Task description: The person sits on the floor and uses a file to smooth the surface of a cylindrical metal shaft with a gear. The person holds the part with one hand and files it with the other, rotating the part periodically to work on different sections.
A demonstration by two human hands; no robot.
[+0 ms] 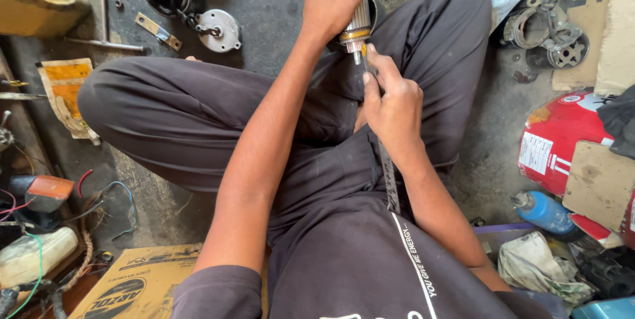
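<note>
The person wears a dark grey-purple short-sleeved shirt (pixel 370 273) with a thin white line and a row of small white lettering running down the front. The trousers (pixel 178 120) are of the same dark, dusty cloth and fall in loose folds. Both forearms are bare from the short sleeves down, and the hands carry no gloves, rings or watch.
</note>
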